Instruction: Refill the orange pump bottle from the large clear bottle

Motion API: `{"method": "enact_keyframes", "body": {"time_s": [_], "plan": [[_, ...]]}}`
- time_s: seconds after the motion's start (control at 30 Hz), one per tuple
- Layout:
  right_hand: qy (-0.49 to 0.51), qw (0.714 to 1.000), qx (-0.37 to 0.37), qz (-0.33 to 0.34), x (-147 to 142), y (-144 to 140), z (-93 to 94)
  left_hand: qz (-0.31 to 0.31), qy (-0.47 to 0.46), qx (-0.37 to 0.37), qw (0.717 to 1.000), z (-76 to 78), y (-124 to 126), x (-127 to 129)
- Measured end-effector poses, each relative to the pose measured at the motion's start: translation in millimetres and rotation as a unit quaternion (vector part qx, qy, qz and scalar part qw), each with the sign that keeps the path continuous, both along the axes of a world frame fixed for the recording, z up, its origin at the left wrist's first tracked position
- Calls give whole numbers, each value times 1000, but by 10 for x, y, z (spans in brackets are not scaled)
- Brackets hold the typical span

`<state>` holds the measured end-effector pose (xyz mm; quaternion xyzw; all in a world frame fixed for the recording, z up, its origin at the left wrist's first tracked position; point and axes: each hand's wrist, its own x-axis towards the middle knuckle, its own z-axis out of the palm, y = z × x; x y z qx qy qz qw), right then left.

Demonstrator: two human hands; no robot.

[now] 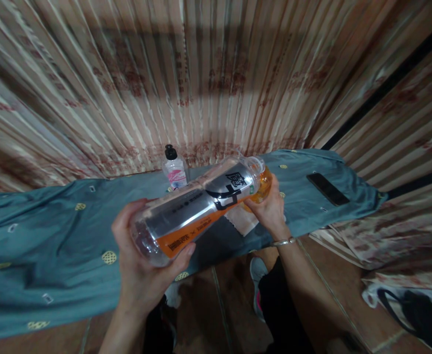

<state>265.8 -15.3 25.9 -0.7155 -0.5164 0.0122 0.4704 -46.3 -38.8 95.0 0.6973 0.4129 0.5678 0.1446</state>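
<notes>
So the big clear bottle with the silver and orange label is lying almost sideways in the air, above the front edge of a table covered in a teal cloth, neck end pointing up and away to the right. Left hand is cupped around the base, fingers wrapped underneath and thumb over the side, so it's closed on it pretty firmly. Right hand has the neck end, fingers curled around where the orange liquid has pooled. Can't tell if a cap is on, that end is hidden by the hand and the glare.

That's my worry, honestly: tilted like this, if the top is loose or off, the drink runs straight onto the cloth, or onto the folded pale cloth sitting right under the neck. Smooth plastic too, so a slack grip at the base could let it slide.

Small pump bottle stands just behind, close enough to get knocked over. Dark phone lies well off to the right.
</notes>
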Motion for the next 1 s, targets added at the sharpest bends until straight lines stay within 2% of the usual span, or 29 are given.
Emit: {"method": "enact_keyframes", "body": {"time_s": [0.73, 1.0], "plan": [[1, 1000, -2, 1, 20, 11, -37, 3, 1, 13, 1000, -10, 13, 10], [-19, 1000, 16, 11, 50, 20, -81, -3, 12, 44, 999, -11, 24, 11]]}}
